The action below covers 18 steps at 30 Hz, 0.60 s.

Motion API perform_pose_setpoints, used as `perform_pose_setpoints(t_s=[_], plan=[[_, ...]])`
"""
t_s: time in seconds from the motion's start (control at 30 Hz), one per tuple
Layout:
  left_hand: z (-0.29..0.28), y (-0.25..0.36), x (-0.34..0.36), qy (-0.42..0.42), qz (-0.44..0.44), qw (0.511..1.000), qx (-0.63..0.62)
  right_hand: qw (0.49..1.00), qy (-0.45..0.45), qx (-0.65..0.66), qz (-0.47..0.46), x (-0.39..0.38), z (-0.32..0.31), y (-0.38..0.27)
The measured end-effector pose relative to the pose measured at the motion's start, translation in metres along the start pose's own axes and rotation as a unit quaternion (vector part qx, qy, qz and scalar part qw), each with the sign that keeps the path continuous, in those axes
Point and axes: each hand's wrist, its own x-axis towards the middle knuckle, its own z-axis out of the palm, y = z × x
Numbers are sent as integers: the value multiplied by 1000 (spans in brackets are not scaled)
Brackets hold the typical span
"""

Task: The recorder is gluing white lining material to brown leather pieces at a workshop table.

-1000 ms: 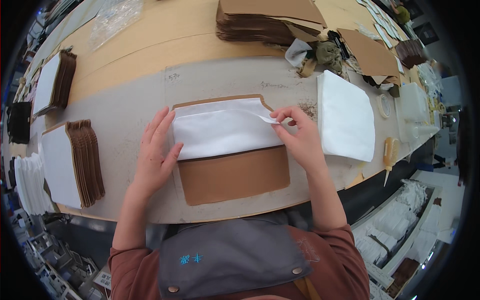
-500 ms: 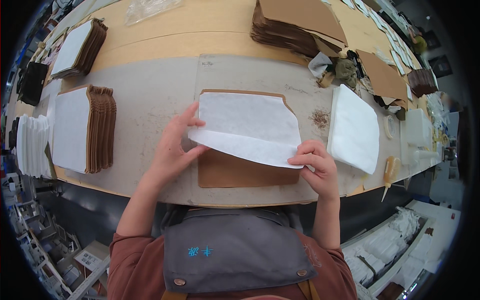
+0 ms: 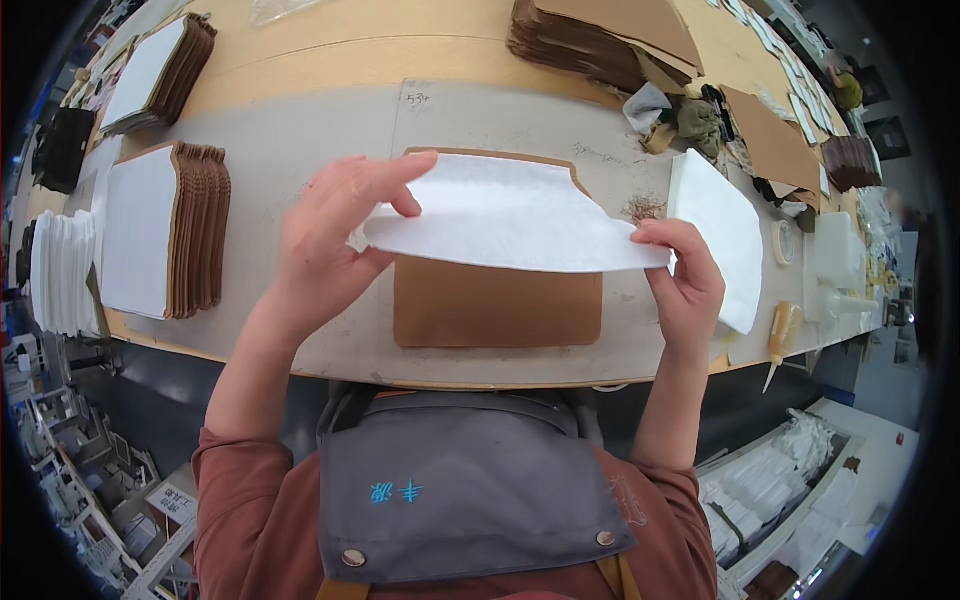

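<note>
A white sheet (image 3: pixel 510 230) lies over a brown panel (image 3: pixel 497 312) with one cut-in upper corner, on the grey work surface (image 3: pixel 280 160). The sheet's near strip is raised above the panel. My left hand (image 3: pixel 335 230) is at its left end, thumb below and fingers curved over it, partly hiding the contact. My right hand (image 3: pixel 685 275) grips the right end between bent fingers and thumb. Right of that hand lies a stack of white sheets (image 3: pixel 730 260).
Stacked white-faced brown panels (image 3: pixel 140 235) and white pieces (image 3: pixel 60 270) stand left. Brown stacks (image 3: pixel 600 35), cloth scraps (image 3: pixel 697 120), a tape roll (image 3: pixel 783 242) and a glue bottle (image 3: pixel 785 330) lie behind and right. A white-filled cart (image 3: pixel 760 480) stands below right.
Both hands have taken the sheet's ends and raised its near strip. Since half a second ago they moved up in view, the right one outward. The view has also shifted.
</note>
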Motion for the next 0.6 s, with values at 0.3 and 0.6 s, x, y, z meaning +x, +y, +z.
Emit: perform_pose_setpoints(t_s=[0.3, 0.6], plan=[[12, 0, -69, -97, 12, 991, 87, 993, -90, -69, -21, -49, 9, 11], [31, -6, -109, -65, 19, 989, 130, 988, -111, -110, -9, -71, 16, 25]])
